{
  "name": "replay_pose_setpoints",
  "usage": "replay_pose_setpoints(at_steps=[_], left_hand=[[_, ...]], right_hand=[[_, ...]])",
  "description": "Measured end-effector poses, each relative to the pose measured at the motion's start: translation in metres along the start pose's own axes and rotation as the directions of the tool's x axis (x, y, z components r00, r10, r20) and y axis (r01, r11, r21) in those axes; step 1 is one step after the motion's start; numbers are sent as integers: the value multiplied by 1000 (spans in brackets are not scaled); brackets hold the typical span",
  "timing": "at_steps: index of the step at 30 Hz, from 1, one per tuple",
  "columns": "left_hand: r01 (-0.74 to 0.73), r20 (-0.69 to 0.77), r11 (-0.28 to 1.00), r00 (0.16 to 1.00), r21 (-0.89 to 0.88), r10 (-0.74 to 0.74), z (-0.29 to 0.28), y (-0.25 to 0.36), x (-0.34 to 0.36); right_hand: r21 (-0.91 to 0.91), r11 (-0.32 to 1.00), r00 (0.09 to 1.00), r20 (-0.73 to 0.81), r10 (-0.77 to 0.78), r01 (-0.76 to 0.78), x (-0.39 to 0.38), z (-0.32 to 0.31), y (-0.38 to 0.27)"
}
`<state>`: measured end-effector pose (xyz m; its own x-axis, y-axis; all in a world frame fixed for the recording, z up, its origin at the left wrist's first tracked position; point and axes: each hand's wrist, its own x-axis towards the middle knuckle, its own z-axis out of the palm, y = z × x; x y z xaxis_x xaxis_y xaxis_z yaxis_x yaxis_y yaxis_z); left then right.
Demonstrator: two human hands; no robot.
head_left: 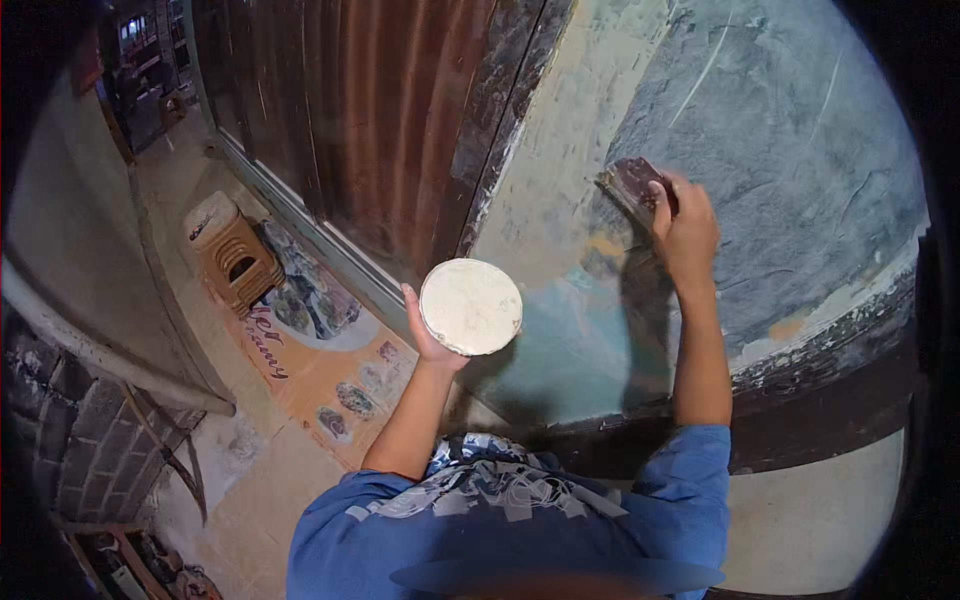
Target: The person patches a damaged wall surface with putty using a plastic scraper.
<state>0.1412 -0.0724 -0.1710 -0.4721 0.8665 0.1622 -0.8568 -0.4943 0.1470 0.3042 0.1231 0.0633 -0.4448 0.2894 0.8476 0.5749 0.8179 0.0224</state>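
Note:
On my left palm rests a round tub [470, 305] whose top shows a flat cream surface, perhaps a lid or a filling; I cannot tell which. The fingers of my left hand [432, 348] wrap round its side and underside. My right hand [690, 230] grips a broad, dark reddish-brown putty scraper [634, 186]. The scraper's edge is at the wall [770, 170], where a pale cream filler strip [572, 110] meets rough blue-grey paint. Below the scraper the wall has a light green patch [580, 325] and small ochre spots.
Left of the filler strip stands a brown corrugated door [370, 110] with a dark frame. Stacked tan plastic stools [236, 255] stand on a printed orange banner [300, 375] on the floor. A brick wall [70, 440] and a box of odds and ends [135, 565] are at lower left.

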Motion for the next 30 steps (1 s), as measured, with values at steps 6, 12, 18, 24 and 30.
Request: replay_pose_setpoints(at_steps=[6, 12, 18, 24, 30], left_hand=[[12, -43, 1000, 999, -19, -13, 0, 1, 3], [-36, -81, 998, 996, 46, 39, -16, 4, 10], [-38, -109, 999, 993, -17, 36, -10, -1, 12], [-58, -23, 998, 998, 5, 58, -15, 3, 6], [-54, -57, 999, 997, -2, 54, -23, 1, 8]], right_hand=[[-81, 987, 981, 147, -124, 137, -33, 13, -3], [-36, 999, 1000, -16, -17, 17, -4, -3, -6], [-70, 982, 979, 115, -167, 176, -30, 9, -1], [-46, 998, 999, -36, -35, 33, 8, -10, -4], [-66, 983, 957, 248, -152, 173, -31, 14, -7]])
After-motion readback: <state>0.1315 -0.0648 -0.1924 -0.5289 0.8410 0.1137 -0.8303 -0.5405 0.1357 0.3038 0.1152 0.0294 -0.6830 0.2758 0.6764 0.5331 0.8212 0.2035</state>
